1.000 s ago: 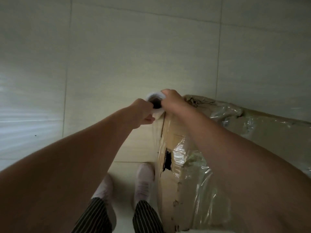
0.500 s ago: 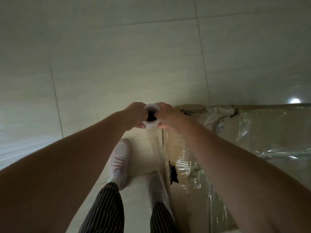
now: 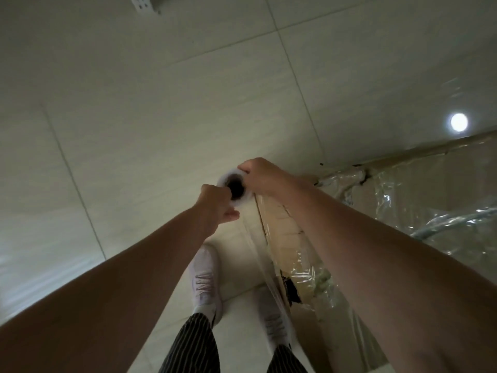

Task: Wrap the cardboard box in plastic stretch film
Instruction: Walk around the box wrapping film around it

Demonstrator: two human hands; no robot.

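Gripping the white roll of clear plastic stretch film (image 3: 231, 177) by its upper end, the left hand (image 3: 216, 203) and right hand (image 3: 262, 176) curl their fingers round its rim. It stands upright just beside the top corner of the partly wrapped brown cardboard box (image 3: 285, 224), over pale floor tiles (image 3: 161, 103).
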